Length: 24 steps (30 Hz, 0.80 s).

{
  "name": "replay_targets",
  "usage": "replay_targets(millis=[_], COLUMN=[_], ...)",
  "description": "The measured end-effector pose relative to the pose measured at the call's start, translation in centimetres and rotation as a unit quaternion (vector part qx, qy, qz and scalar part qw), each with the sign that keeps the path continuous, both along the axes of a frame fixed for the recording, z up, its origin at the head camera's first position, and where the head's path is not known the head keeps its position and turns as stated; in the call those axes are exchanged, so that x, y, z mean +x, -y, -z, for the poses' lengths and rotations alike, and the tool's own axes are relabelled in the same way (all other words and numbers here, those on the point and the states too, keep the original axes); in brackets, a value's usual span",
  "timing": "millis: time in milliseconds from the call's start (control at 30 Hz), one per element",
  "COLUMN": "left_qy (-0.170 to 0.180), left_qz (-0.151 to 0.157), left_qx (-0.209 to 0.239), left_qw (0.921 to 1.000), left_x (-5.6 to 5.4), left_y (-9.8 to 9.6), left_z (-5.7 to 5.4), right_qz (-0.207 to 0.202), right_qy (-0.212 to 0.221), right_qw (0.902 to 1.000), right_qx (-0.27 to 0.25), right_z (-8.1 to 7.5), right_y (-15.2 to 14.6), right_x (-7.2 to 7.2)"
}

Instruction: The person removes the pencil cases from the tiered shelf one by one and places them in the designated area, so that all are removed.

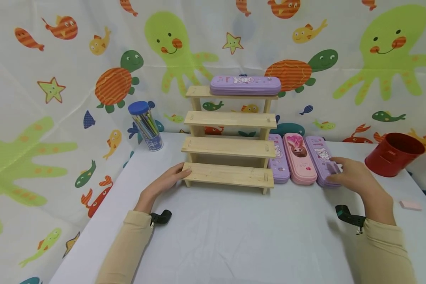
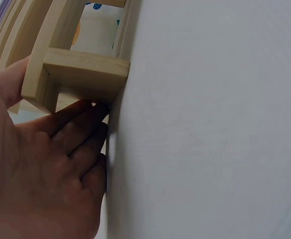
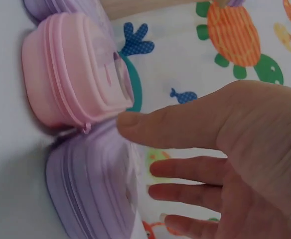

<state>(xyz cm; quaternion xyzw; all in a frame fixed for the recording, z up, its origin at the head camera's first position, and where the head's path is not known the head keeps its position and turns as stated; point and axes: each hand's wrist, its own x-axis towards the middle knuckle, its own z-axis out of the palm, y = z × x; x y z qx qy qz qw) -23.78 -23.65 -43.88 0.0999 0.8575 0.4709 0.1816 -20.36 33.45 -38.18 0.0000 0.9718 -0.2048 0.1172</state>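
Observation:
A wooden four-step rack (image 1: 230,146) stands at the middle back of the table. My left hand (image 1: 165,182) holds the left end of its lowest step; in the left wrist view the thumb lies over the board and the fingers reach against the leg. My right hand (image 1: 358,179) hovers over the rightmost purple pencil case (image 1: 317,146), fingers spread and holding nothing. The right wrist view shows its thumb overlapping that case's edge. Beside it lie a pink pencil case (image 1: 298,157) and another purple pencil case (image 1: 279,163), close against the rack. One more purple pencil case (image 1: 245,90) rests on the top step.
A clear jar with a blue lid (image 1: 145,126), full of pencils, stands left of the rack. At right are a tilted-looking red bucket (image 1: 385,159) and a small pink block (image 1: 410,205). A sea-animal curtain (image 1: 206,31) hangs behind the white table (image 1: 255,236).

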Motion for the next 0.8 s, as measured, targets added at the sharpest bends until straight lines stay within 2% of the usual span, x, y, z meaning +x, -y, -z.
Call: replay_targets(millis=[167,400,800], left_qy=[0.001,-0.001,0.001], left_qz=[-0.005,-0.003,0.000], left_qx=[-0.005,-0.001,0.005], left_qw=[1.0000,1.0000,1.0000], left_x=[0.1,0.1,0.0], left_y=[0.2,0.2,-0.2], left_z=[0.0,0.0,0.1], right_qz=[-0.015,-0.030,-0.044], right_qy=[-0.028,-0.051,-0.078], right_qw=[0.9993,0.9975,0.9940], right_qx=[-0.021,-0.039,-0.062], right_z=[-0.1,-0.1,-2.2], right_y=[2.3,4.4,7.2], right_x=[-1.0,-1.6,-3.5])
